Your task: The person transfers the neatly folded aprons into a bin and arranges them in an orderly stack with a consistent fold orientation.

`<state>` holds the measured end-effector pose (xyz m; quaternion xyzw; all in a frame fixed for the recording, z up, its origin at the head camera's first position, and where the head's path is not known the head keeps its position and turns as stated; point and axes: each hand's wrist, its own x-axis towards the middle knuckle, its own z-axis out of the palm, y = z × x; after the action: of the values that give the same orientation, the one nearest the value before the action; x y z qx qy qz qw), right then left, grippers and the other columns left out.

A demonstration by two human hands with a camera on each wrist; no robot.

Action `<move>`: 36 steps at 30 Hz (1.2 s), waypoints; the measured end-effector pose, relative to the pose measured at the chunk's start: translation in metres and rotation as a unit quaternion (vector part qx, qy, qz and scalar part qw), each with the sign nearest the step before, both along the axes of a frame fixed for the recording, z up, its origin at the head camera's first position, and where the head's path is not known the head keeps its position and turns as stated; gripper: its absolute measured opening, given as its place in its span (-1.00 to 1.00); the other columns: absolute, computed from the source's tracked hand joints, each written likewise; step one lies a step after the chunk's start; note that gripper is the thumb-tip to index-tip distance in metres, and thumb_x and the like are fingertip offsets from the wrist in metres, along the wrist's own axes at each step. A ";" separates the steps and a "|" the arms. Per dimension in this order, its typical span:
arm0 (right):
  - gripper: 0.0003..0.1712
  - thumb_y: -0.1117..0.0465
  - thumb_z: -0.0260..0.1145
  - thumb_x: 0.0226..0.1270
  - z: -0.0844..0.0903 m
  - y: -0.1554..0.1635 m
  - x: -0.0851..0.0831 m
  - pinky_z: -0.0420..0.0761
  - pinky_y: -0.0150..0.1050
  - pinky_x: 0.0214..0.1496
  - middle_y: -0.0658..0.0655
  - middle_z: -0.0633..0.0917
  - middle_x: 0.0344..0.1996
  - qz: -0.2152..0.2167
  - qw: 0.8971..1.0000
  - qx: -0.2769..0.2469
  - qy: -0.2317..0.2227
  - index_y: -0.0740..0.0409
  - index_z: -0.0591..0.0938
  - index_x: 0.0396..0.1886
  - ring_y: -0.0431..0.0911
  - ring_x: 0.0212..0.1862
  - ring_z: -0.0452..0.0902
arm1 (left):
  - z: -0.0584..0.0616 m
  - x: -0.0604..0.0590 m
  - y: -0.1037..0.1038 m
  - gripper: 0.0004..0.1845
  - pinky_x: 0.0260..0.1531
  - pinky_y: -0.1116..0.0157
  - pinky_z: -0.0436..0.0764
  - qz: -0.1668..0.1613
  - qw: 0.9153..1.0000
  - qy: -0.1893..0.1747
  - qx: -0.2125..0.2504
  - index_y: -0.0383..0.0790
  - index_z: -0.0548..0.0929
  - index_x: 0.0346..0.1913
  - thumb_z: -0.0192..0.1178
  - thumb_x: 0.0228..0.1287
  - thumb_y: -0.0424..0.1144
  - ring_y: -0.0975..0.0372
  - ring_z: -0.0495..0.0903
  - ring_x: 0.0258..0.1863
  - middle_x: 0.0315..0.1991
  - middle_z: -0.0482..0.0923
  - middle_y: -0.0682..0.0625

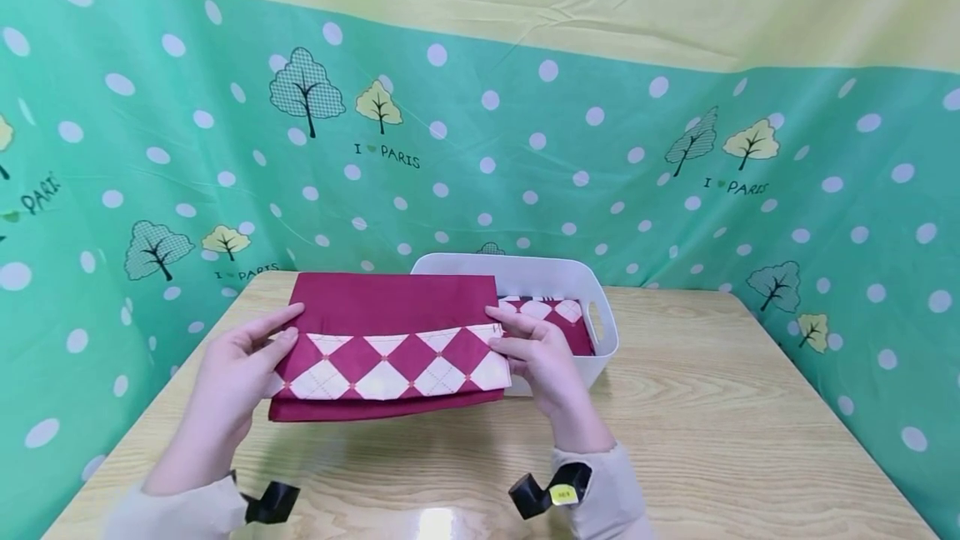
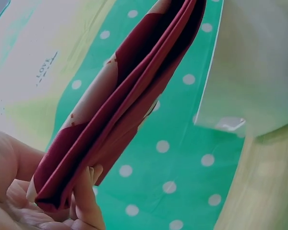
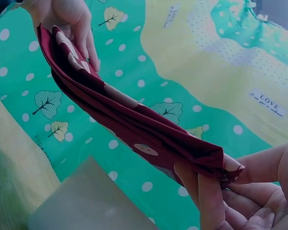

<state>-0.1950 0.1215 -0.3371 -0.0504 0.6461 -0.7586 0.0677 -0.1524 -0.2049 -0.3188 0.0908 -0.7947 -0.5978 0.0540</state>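
Observation:
A folded maroon cloth (image 1: 397, 302) with a band of white and maroon diamonds is held up above the table, in front of a white bin. My left hand (image 1: 236, 377) pinches its left edge, thumb on the near face and fingers behind. At the opposite edge my right hand (image 1: 543, 365) grips it the same way. Both wrist views show the cloth (image 2: 110, 110) edge-on, its several folded layers stacked together. In the right wrist view the right fingers (image 3: 211, 201) press under the layers, and a small printed figure shows on the cloth's underside.
The white bin (image 1: 603, 327) with a handle slot stands at the back of the wooden table (image 1: 712, 407), partly hidden by the cloth. Inside it lies another maroon diamond-patterned cloth (image 1: 566, 323). A green dotted curtain (image 1: 517, 165) hangs behind and along both sides.

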 end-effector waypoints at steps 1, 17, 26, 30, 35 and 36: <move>-0.45 0.44 0.24 0.27 0.000 0.002 -0.001 0.70 -0.39 -0.25 0.29 0.55 0.25 0.001 1.000 0.001 -0.001 0.31 0.53 0.29 -0.22 -0.26 0.70 | 0.000 0.000 0.002 -0.47 -0.52 0.42 0.65 0.003 1.000 -0.003 0.000 -0.16 0.32 0.46 0.07 0.50 -0.20 0.39 0.58 -0.50 -0.25 0.48 0.18; -0.41 0.47 0.22 0.25 0.002 0.028 -0.005 0.72 -0.34 -0.22 0.13 0.59 0.15 -0.015 1.000 0.003 -0.003 0.37 0.47 0.32 -0.19 -0.22 0.71 | 0.003 -0.011 0.031 -0.52 -0.29 0.52 0.64 0.002 1.000 0.008 0.001 -0.08 0.40 0.43 0.04 0.51 -0.24 0.45 0.53 -0.26 0.24 0.37 -0.14; -0.41 0.46 0.20 0.26 0.004 0.041 -0.006 0.72 -0.34 -0.20 0.16 0.49 0.20 -0.033 0.999 0.003 -0.012 0.35 0.46 0.33 -0.18 -0.19 0.71 | 0.010 -0.019 0.044 -0.53 -0.21 0.55 0.62 -0.020 1.000 0.012 0.014 -0.08 0.40 0.43 0.03 0.51 -0.24 0.40 0.51 -0.16 0.36 0.33 -0.17; -0.41 0.47 0.20 0.26 0.005 0.045 -0.006 0.72 -0.34 -0.18 0.22 0.46 0.27 -0.045 0.999 0.000 -0.014 0.35 0.47 0.33 -0.19 -0.18 0.71 | 0.009 -0.023 0.049 -0.53 -0.22 0.55 0.62 -0.029 0.999 0.011 0.020 -0.09 0.40 0.43 0.02 0.51 -0.27 0.35 0.50 -0.14 0.35 0.33 -0.18; -0.48 0.46 0.20 0.27 0.005 0.053 -0.006 0.72 -0.35 -0.18 0.17 0.51 0.21 -0.048 0.999 -0.006 -0.015 0.16 0.61 0.24 -0.19 -0.18 0.71 | 0.007 -0.027 0.055 -0.53 -0.22 0.57 0.60 -0.038 0.999 0.009 0.032 -0.10 0.41 0.42 0.02 0.51 -0.29 0.30 0.49 -0.10 0.37 0.32 -0.19; -0.50 0.46 0.20 0.27 0.005 0.055 -0.006 0.71 -0.36 -0.18 0.17 0.51 0.22 -0.048 0.999 -0.008 -0.015 0.11 0.65 0.20 -0.19 -0.18 0.71 | 0.007 -0.028 0.056 -0.53 -0.21 0.57 0.60 -0.040 0.999 0.009 0.035 -0.10 0.41 0.42 0.03 0.51 -0.29 0.31 0.50 -0.09 0.38 0.32 -0.18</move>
<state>-0.2011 0.1764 -0.3322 -0.0087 0.6404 -0.7669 0.0408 -0.1801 -0.1484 -0.3119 0.0553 -0.7755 -0.6280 0.0340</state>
